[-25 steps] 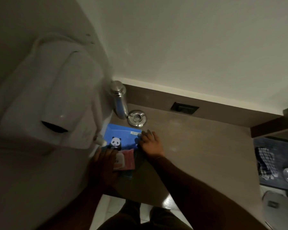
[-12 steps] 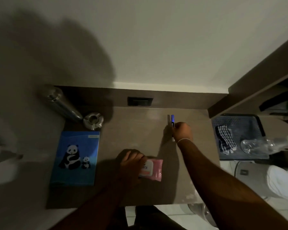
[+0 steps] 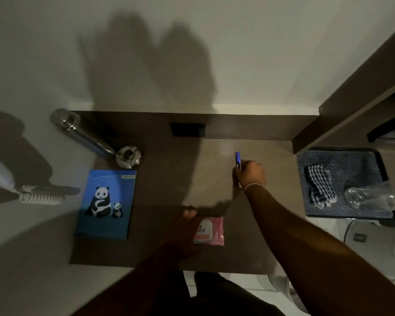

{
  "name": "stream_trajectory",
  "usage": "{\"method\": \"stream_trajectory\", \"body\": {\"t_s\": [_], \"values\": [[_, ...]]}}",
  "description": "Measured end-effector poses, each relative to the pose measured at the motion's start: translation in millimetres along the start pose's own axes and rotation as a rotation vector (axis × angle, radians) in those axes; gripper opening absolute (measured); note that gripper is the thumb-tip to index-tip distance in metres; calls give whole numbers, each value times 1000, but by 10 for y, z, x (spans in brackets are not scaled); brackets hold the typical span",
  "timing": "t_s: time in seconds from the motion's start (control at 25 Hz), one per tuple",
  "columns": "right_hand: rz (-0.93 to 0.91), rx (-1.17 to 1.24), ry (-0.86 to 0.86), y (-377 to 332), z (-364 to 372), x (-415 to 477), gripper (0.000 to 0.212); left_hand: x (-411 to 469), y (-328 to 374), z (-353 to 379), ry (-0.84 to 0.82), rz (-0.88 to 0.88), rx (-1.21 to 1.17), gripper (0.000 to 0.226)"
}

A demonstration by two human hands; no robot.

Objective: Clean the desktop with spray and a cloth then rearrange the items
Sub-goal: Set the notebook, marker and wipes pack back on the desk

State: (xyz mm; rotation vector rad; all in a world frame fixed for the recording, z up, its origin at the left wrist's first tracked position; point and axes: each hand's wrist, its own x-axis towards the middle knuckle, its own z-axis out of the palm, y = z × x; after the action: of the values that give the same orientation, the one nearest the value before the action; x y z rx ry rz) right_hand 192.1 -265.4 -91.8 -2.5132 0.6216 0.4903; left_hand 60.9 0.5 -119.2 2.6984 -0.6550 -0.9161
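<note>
A brown desk (image 3: 169, 183) sits against a white wall. The right hand (image 3: 251, 174) grips a blue marker (image 3: 237, 158) near the back of the desk. The left hand (image 3: 183, 229) rests on a pink wipes packet (image 3: 211, 231) at the front edge. A blue panda notebook (image 3: 106, 204) lies to the left, with a steel ashtray (image 3: 128, 156) and steel bottle (image 3: 82, 133) behind it. To the right, a checked cloth (image 3: 318, 183) lies on a dark tray (image 3: 342, 160).

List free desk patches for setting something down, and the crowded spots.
Free: the middle of the desktop, between the panda notebook and the right hand with its blue marker; also the front right corner beyond the pink wipes pack under the left hand. Crowded: back left, where the steel bottle and ashtray stand close together.
</note>
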Motion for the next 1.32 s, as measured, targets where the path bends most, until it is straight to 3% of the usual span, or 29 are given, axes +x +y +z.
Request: {"method": "stream_trajectory", "body": {"t_s": [0.24, 0.4, 0.52, 0.68, 0.76, 0.8, 0.88, 0.92, 0.96, 1.04, 1.16, 1.32], "values": [[-28, 1, 0, 65, 51, -14, 29, -82, 29, 75, 4, -13, -33, 99], [24, 163, 147, 98, 143, -179, 42, -201, -54, 1, 119, -38, -71, 120], [-18, 248, 194, -31, 354, -455, 35, -324, -314, -289, 344, -277, -113, 105], [-313, 259, -56, -681, 828, -877, 20, -732, -1080, -622, 479, -885, -387, 75], [-411, 221, -213, -1103, 1106, -1045, 19, -975, -1365, -660, 558, -921, -403, 56], [-430, 208, -305, -1292, 1249, -1114, 20, -1075, -1394, -745, 376, -914, -485, 53], [-391, 201, -505, -1629, 1491, -1233, 24, -1156, -1571, -807, 352, -967, -493, 78], [-360, 224, -582, -1761, 1584, -1280, 26, -1147, -1575, -903, 313, -1060, -640, 88], [-327, 257, -629, -1889, 1670, -1313, 29, -1110, -1612, -937, 293, -1077, -725, 89], [-234, 307, -684, -2077, 1799, -1385, 35, -997, -1742, -852, 455, -1161, -743, 76], [-39, 402, -672, -2270, 1939, -1464, 41, -999, -1843, -847, 512, -1157, -694, 78], [190, 582, -572, -2310, 1966, -1452, 43, -1002, -1958, -813, 466, -1151, -666, 71]]}}
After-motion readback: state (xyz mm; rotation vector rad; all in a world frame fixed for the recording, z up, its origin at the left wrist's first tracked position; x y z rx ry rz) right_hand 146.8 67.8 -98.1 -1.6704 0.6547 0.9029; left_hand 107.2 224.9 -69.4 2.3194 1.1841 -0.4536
